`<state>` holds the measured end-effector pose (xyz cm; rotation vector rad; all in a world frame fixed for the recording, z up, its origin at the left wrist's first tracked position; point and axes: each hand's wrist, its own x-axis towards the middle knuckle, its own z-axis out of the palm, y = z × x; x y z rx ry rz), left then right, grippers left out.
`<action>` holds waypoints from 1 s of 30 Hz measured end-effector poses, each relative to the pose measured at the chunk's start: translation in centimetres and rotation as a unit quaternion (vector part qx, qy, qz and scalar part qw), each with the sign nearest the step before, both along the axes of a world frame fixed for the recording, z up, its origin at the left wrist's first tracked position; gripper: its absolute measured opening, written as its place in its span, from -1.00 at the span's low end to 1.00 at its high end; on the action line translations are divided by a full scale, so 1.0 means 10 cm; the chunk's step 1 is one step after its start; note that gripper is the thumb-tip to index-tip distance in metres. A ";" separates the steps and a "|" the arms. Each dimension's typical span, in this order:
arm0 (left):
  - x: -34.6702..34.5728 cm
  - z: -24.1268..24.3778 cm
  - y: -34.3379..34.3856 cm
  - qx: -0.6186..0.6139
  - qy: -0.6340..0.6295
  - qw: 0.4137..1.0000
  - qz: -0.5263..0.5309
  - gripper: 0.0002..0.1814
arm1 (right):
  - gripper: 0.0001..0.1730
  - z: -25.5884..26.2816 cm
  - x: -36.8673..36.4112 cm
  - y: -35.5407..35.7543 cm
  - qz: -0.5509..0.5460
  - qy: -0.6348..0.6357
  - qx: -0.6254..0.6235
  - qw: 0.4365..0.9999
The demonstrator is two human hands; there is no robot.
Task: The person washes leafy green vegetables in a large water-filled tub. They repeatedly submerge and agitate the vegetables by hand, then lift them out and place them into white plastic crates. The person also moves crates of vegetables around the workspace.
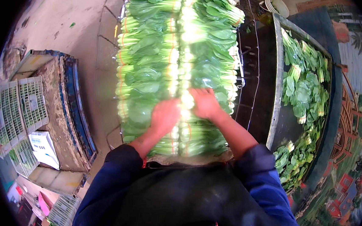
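Bundles of leafy greens (145, 75), probably bok choy, are packed in side-by-side rows before me. Orange-red bands tie their pale stalks (173, 53), and the leaves look wet. My left hand (167, 115) rests at the stalk ends near the middle seam, its fingers blurred and partly hidden. Just across the seam my right hand (203, 102) touches the right-hand rows, knuckles up and fingers curled down. Whether either hand grips a bundle cannot be made out. Strong light washes out the stalks between the hands.
A thin metal wire frame (257, 71) surrounds the stack. At right, a metal-edged trough (277, 88) holds more banded greens (302, 87). Plastic crates (33, 101) and a white printed bag (44, 148) sit on a worn cart (59, 116) at left. A white bucket (277, 6) stands far right.
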<state>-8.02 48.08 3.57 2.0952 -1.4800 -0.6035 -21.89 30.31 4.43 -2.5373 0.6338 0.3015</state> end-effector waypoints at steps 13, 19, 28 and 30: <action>0.14 -0.29 -0.19 0.050 -0.025 0.998 -0.037 -0.50 | -0.35 1.26 -0.86 -0.32 -0.198 -0.237 -0.108 0.945; 0.08 -0.14 -0.30 0.026 -0.022 0.999 -0.026 -0.50 | 0.00 1.10 -4.16 -0.77 -0.610 0.025 -0.319 0.725; -0.41 0.33 -0.31 -0.004 -0.033 0.999 0.040 -0.43 | 0.24 0.25 -5.13 -1.26 -0.551 0.224 -0.166 0.786; -0.54 0.45 -0.30 -0.010 -0.039 0.998 0.054 -0.42 | 0.26 0.20 -4.99 -1.30 -0.516 0.210 -0.103 0.824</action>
